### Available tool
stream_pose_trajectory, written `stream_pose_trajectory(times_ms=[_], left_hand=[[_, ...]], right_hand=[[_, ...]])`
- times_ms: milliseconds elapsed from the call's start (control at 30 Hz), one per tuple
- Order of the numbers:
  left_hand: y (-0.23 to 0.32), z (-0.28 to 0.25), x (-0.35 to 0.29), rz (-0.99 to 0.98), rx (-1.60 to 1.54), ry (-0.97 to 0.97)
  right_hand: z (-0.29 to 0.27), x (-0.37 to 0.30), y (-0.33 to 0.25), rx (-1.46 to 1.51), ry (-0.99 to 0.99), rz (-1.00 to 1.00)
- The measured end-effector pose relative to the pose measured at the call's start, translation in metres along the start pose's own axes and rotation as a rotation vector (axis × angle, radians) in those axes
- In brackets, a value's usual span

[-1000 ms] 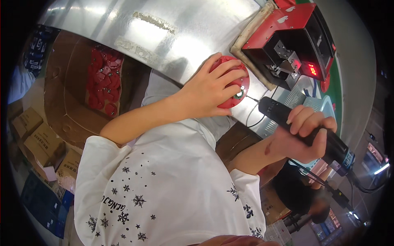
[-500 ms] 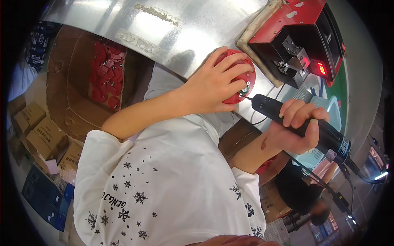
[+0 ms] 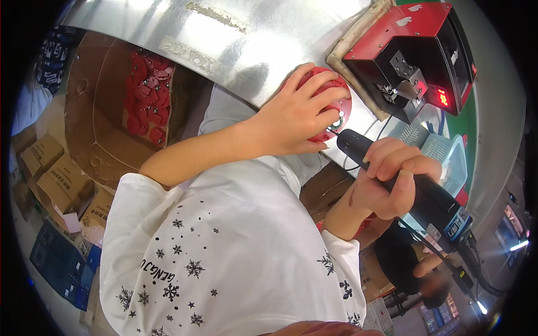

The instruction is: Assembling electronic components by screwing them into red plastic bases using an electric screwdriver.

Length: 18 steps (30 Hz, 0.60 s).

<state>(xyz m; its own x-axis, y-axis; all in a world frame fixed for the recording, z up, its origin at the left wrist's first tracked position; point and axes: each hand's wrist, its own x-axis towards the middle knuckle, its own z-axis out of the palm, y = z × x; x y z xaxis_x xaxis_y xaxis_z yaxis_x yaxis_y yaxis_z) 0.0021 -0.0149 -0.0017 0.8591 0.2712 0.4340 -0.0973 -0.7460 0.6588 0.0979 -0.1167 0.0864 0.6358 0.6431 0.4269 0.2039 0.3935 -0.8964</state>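
Observation:
My left hand (image 3: 302,115) is closed over a round red plastic part (image 3: 344,107) at the metal table's edge, its fingers spread across the top and curled around it. A small metal and green piece with screws shows on the part, beside my fingertips. My right hand (image 3: 395,176) grips a black corded electric screwdriver (image 3: 434,204), held slantwise. Its thin bit points at the small screws near the part's lower edge; whether the tip sits in a screw head is too small to tell.
A red and black screw feeder (image 3: 400,47) with a lit display stands at the far right. Near it are light blue plastic baskets (image 3: 451,162). A cardboard box (image 3: 92,112) at left holds several red parts (image 3: 150,95). Another person (image 3: 395,257) is at lower right.
The screwdriver's rear end has swung downward, and my right hand has shifted slightly left with it. My left hand stays on the red part, almost unmoved.

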Motion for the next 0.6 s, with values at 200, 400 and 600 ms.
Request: stream_pose_trajectory(times_ms=[200, 400, 600], left_hand=[[0.0016, -0.0010, -0.0004, 0.001, 0.025, -0.010], [0.0053, -0.0026, -0.0029, 0.016, 0.034, -0.010], [0.0022, -0.0021, -0.0049, 0.018, 0.021, -0.002]], right_hand=[[0.0032, -0.0025, 0.0009, 0.020, 0.010, -0.007], [0.0071, -0.0067, 0.0001, -0.027, 0.005, -0.047], [0.0020, -0.0054, 0.0026, 0.030, -0.058, -0.041]])
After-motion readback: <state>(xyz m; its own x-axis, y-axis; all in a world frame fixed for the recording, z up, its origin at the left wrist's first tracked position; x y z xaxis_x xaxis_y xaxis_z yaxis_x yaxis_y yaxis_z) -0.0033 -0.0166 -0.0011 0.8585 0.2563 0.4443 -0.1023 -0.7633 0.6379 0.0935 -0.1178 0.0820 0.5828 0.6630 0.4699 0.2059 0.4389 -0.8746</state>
